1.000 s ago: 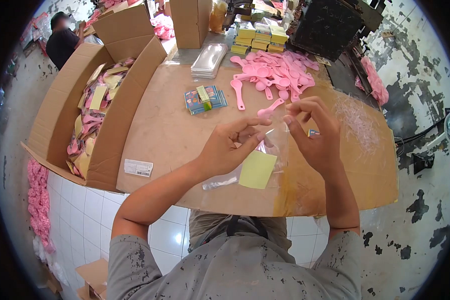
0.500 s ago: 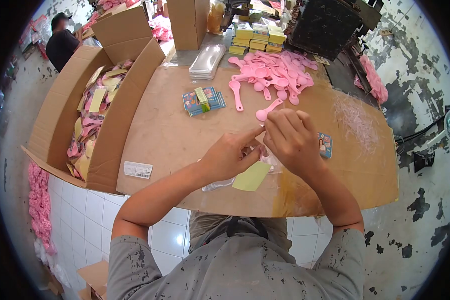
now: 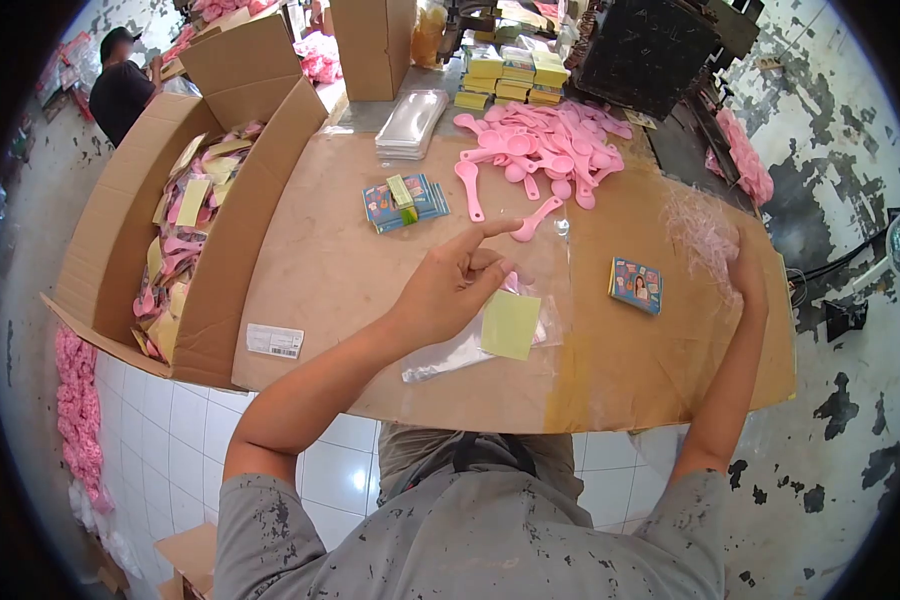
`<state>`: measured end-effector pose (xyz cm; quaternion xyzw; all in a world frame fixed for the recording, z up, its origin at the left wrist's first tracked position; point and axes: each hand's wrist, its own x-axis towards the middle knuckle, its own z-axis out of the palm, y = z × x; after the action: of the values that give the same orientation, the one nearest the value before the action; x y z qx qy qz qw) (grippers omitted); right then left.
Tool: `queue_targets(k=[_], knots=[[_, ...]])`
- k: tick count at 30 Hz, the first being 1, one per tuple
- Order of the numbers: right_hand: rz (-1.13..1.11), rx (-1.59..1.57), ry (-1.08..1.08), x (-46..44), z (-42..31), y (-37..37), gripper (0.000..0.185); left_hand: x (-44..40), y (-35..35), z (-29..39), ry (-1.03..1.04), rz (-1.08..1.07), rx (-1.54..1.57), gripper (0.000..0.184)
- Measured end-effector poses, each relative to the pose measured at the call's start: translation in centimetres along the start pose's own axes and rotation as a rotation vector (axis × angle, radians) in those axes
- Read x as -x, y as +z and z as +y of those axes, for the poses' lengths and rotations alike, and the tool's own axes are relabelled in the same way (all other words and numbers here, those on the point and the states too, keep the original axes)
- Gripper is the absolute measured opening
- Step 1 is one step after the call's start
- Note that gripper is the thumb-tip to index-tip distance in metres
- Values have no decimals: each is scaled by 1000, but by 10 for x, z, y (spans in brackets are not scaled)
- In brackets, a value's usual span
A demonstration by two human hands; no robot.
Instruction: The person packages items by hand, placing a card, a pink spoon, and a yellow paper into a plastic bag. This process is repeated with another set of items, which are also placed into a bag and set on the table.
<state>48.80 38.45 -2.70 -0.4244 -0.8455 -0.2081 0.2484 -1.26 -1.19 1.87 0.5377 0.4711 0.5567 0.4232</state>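
Observation:
My left hand [image 3: 450, 285] pinches the top of a clear plastic bag between thumb and curled fingers, its index finger stretched out. A pale yellow card [image 3: 511, 325] and a bit of pink show in that bag, which lies over other clear bags [image 3: 440, 360] on the cardboard tabletop. Just past the index fingertip is a loose pink scoop [image 3: 537, 219]. Off to the right, my right hand [image 3: 749, 268] is at a heap of thin clear plastic strips [image 3: 698, 228]; its fingers are mostly hidden. Between the hands lies a small stack of blue printed cards [image 3: 636, 286].
A pile of pink scoops [image 3: 550, 150] sits at the back, with yellow card stacks [image 3: 510, 70] behind. Blue card packs [image 3: 405, 203] and clear sleeves [image 3: 412, 125] lie left of it. An open carton [image 3: 255, 215] of filled packets stands left. A person [image 3: 125, 90] is beyond.
My right hand has left the bag and moved right to the plastic strips, uncovering the blue cards. My left hand has stayed near the bag; the yellow card has turned more upright.

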Motion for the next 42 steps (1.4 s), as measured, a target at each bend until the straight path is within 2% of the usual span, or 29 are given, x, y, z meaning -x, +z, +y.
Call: queue_targets(k=[2, 4, 7, 9, 11, 13, 15, 22, 25, 28, 34, 42], knots=[[-32, -29, 173, 6, -28, -29, 48, 1, 3, 3, -7, -1, 24, 48], [-61, -58, 331, -7, -88, -77, 47, 0, 3, 0, 11, -1, 54, 49], [-73, -459, 323, -22, -156, -110, 37, -2, 5, -6, 44, 28, 75, 48], [-205, -791, 279, -34, -230, -136, 30, -3, 3, -10, -23, 2, 72, 48], [-536, -1214, 134, -31, -283, -150, 30, -4, 1, -10, -42, -8, 63, 46], [-522, -1312, -107, -25, -335, -153, 29, -4, 2, -10, -7, -9, 53, 44], [-621, -1406, -75, -21, -364, -148, 32, -4, 5, -6, -20, 7, 98, 42], [-673, -1614, 30, -21, -364, -117, 25, -7, -1, -16, -12, -24, 152, 39], [-579, -1629, 44, -18, -365, -114, 22, -6, -1, -18, -86, -8, 148, 35], [-595, -1696, 147, -17, -364, -115, 18, -5, 1, -16, -47, 14, 117, 32], [-585, -1799, 71, -14, -358, -98, 13, -4, -2, -15, 75, -9, -115, 26], [-524, -1802, 63, -8, -360, -93, 13, -4, -3, -16, 79, -40, -39, 26]])
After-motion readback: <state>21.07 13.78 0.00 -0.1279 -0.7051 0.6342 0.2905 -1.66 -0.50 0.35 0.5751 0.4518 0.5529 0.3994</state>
